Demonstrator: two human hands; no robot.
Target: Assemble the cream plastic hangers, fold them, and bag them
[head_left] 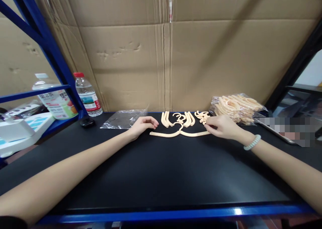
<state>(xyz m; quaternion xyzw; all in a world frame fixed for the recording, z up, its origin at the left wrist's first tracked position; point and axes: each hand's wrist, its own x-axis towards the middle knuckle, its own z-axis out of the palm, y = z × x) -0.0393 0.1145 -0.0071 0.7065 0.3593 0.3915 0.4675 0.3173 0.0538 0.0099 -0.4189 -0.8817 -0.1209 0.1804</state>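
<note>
A beige plastic clothes hanger [167,135] lies on the black table, its two arms spread and its hook pointing to the back. My left hand [143,126] hovers by the left end of the hanger, fingers loosely curved and apart from the thumb, holding nothing. At the hanger's right end is my right hand [222,127], fingertips pinched at the front of a heap of small beige parts [202,116]. What they pinch is hidden. Behind the hanger lie loose hanger arms on the left [165,119] and on the right [188,119], with loose hooks [178,116] between them.
Clear bags of beige hanger parts [236,106] are stacked at the back right, beside a blurred-out flat device [276,131]. An empty plastic bag [123,119] lies back left, near a water bottle [88,96] and a black object [87,122]. Cardboard [130,61] walls the back.
</note>
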